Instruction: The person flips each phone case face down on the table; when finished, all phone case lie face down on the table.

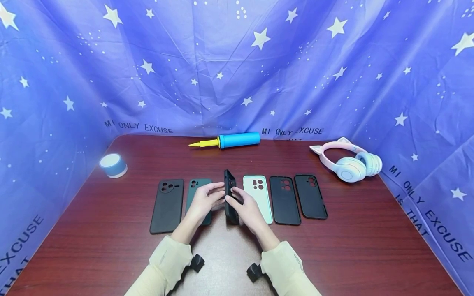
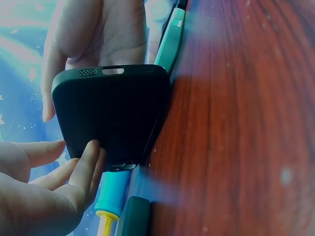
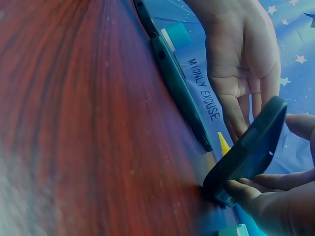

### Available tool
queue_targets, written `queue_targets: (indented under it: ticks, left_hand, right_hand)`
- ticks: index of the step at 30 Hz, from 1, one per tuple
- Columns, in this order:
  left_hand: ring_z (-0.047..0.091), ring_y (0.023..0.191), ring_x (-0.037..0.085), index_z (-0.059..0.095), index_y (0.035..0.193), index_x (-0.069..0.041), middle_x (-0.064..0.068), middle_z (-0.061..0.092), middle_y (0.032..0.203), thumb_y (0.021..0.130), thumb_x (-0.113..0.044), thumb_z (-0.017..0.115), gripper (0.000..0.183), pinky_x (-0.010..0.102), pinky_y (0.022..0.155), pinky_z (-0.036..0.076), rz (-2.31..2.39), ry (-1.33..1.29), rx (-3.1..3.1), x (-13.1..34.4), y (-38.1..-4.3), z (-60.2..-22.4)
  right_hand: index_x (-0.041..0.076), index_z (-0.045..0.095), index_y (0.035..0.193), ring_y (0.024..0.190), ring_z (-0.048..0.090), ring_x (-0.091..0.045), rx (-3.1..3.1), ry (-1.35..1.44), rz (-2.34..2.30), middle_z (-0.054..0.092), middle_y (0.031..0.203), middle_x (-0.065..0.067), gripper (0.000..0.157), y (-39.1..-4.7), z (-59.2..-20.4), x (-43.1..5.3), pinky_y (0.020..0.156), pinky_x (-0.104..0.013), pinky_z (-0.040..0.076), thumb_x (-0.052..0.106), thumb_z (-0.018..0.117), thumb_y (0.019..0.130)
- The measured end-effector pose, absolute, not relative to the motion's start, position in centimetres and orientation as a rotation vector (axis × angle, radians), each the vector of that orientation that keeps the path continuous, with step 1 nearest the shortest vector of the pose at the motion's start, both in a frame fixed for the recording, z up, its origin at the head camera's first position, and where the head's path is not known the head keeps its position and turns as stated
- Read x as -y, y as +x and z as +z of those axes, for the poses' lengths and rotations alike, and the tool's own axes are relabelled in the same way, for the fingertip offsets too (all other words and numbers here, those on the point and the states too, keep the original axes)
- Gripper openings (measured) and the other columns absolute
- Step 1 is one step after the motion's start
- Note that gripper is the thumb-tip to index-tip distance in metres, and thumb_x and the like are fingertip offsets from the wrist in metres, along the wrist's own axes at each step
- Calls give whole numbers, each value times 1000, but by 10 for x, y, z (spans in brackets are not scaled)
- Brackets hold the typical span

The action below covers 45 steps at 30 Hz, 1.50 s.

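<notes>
A black phone case (image 1: 229, 181) stands on its long edge on the dark wooden table (image 1: 111, 246), in the middle of a row of cases. My right hand (image 1: 245, 207) pinches it, thumb on one face and fingers on the other; the right wrist view shows this grip (image 3: 275, 201) on the tilted case (image 3: 251, 147). My left hand (image 1: 206, 200) lies against the other face with nearly straight fingers. In the left wrist view its index fingertip (image 2: 89, 156) touches the case's back (image 2: 110, 113). A dark green case (image 1: 196, 185) lies partly under the left hand.
Lying flat in the row are a black case (image 1: 166, 205) at the left, then a pale mint case (image 1: 258, 197) and two black cases (image 1: 284, 200) (image 1: 310, 196) to the right. Behind stand a blue pump (image 1: 237, 139), cat-ear headphones (image 1: 349, 164) and a small round speaker (image 1: 113, 165).
</notes>
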<state>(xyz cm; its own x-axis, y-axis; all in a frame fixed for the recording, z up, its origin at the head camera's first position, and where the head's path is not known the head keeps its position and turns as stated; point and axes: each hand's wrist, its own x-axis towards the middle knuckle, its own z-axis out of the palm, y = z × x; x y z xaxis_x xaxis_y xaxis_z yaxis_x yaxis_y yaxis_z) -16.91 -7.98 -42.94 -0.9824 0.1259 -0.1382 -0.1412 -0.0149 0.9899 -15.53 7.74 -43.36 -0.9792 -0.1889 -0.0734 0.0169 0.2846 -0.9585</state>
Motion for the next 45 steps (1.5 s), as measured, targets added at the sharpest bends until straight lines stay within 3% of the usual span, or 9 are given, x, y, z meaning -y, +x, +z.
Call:
queue_targets:
  ticks: [4,8,20,33,45]
  left_hand:
    - [68,99,11,54,133,4,26,60,128,96,-2,56,38,24,85,58,2127,-20,-2020,79,-169,-429]
    - [68,102,15,53,133,6,26,60,128,95,-1,56,38,29,88,58,2117,-24,-2020,78,-169,-429]
    - [57,123,37,45,137,12,31,53,134,92,2,56,47,42,98,52,2009,-29,-2053,77,-170,-434]
    - [54,127,36,45,139,8,27,52,138,91,-4,62,52,43,101,50,1797,-81,-2278,77,-170,-431]
    - [49,132,38,43,142,5,25,45,145,92,-9,62,55,49,107,44,1664,-78,-2402,79,-166,-427]
  right_hand:
    - [-8,40,142,134,48,-34,-2312,-156,-1852,52,139,-27,60,-157,-434,-76,111,-47,40,26,59,97]
    - [-10,39,142,133,48,-36,-2218,-154,-1930,50,140,-29,57,-158,-434,-75,111,-45,41,20,57,98]
    - [-13,37,142,133,46,-39,-2043,-202,-2054,45,142,-32,48,-160,-430,-76,108,-41,44,3,49,98]
    - [-12,40,140,132,48,-38,-2057,-249,-2068,48,140,-32,44,-162,-426,-83,104,-37,48,-1,45,97]
    - [-15,38,140,130,49,-41,-2199,-187,-1957,49,138,-34,46,-165,-427,-93,107,-42,45,-7,45,95]
